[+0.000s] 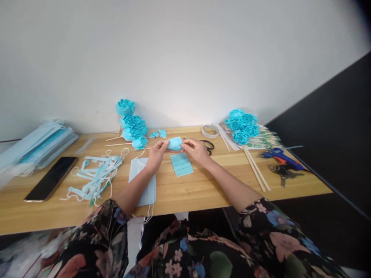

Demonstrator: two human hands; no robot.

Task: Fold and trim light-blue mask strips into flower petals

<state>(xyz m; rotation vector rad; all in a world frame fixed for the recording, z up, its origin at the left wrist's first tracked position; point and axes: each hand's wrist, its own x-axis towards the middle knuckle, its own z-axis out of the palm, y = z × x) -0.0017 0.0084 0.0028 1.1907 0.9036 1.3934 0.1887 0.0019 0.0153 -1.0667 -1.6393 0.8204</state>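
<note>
A small light-blue piece (174,143) is held just above the table (203,193) between the 2 hands, its left end pinched by the fingertips of the left hand (156,154) and its right end by those of the right hand (197,150), so that both grips are closed on it. Just below the grip, on the near side, a pleated blue square (182,164) is laid flat. Beside the right hand, black-handled scissors (209,146) are partly hidden. Just beyond the left hand, small blue scraps (159,134) are set down, and farther left blue flowers (133,125) are grouped. Under the left forearm, flat masks (149,193) are partly covered. Farther left of the grip, cut strips (95,175) with white loops are heaped, followed by a dark phone (52,178) and a large mask pile (43,143). Beyond the right hand, a tape roll (210,131) is placed; farther right, more blue flowers (242,125) are bunched, with 2 thin sticks (256,170) laid on their near side. Farthest right of the grip, a blue glue gun (285,158) is rested beside a tangled dark cord (281,170).
</note>
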